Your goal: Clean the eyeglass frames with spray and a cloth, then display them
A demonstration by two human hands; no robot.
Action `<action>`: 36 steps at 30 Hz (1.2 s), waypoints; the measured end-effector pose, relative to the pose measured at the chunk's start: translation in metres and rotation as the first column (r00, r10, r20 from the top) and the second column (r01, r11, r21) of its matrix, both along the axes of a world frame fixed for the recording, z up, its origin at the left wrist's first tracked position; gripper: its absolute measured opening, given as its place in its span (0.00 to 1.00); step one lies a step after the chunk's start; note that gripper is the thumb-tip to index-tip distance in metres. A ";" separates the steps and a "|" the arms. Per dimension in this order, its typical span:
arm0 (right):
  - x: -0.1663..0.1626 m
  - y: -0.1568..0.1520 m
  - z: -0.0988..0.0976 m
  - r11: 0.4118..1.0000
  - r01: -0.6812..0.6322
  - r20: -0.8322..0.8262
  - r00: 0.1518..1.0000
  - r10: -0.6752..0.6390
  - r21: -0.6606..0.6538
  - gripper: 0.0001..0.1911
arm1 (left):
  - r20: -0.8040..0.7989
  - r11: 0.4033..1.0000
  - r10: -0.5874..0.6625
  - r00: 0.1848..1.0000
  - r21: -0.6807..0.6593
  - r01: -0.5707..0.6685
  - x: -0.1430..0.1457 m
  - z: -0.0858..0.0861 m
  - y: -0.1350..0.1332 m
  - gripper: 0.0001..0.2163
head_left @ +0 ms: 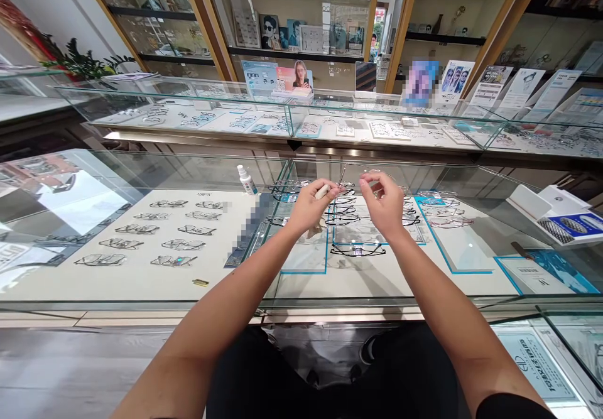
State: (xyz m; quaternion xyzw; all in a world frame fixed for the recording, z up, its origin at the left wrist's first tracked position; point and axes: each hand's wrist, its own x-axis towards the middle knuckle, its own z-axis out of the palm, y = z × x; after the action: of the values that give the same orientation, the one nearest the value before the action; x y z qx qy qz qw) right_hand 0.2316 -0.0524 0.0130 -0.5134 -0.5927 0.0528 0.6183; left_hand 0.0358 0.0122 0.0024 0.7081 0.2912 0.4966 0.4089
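My left hand [315,203] is closed above the glass display case, with a small pale object [322,191] between its fingers. A thin, dark stem [343,174] rises by those fingertips; I cannot tell whether it belongs to a pair of glasses. Just across from it, my right hand [385,204] has thumb and fingers curled together in a pinch. Whatever it grips is too fine to make out. Below both hands, several eyeglasses lie in rows, and a black-framed pair [358,250] sits nearest me.
A white spray bottle [247,180] stands left of my hands. More eyeglasses [136,229] are laid out in the left section. An open white box [558,215] is at right. Behind runs another glass counter [264,139] with upright cards [492,92].
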 end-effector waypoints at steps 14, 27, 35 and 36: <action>-0.011 0.014 -0.025 0.930 -0.338 0.026 0.938 0.345 -0.144 0.20 | 0.182 0.986 -0.092 0.979 -0.122 0.115 0.002 -0.003 0.002 0.19; -0.019 0.006 -0.014 0.876 -0.445 -0.170 0.893 0.417 -0.187 0.16 | 0.164 0.940 -0.202 0.966 -0.245 0.238 -0.002 0.007 -0.004 0.20; -0.016 0.006 -0.012 0.882 -0.441 -0.137 0.896 0.422 -0.170 0.15 | 0.133 0.946 -0.222 0.966 -0.210 0.246 -0.003 0.009 -0.004 0.21; -0.016 0.006 -0.011 0.884 -0.435 -0.135 0.899 0.416 -0.174 0.15 | 0.135 0.948 -0.214 0.967 -0.212 0.239 -0.003 0.009 -0.004 0.21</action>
State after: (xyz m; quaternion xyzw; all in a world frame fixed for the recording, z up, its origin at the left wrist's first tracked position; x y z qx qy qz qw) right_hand 0.2152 -0.0466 0.0016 -0.4270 -0.6528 0.2705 0.5642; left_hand 0.0332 0.0078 0.0116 0.6570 0.2397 0.4482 0.5568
